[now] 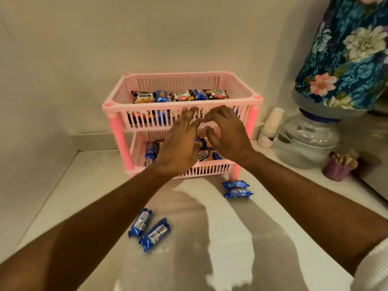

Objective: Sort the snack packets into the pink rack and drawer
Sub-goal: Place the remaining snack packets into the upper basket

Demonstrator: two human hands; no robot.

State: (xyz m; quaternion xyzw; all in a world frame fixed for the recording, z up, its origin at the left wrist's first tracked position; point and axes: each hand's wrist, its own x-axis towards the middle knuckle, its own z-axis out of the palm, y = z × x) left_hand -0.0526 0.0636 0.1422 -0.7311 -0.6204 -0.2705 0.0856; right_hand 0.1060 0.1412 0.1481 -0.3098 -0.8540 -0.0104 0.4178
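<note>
Both hands (206, 137) reach into pink rack (182, 106)

One pink rack (182, 101) with two tiers stands at mid-frame; five snack packets (180, 95) line its top tier; those on the lower tier are partly hidden and cannot be counted; four blue packets (154, 234) lie on the counter (63, 196), two lower centre and two right of centre (237, 189); two hands (180, 148) reach in.
</note>
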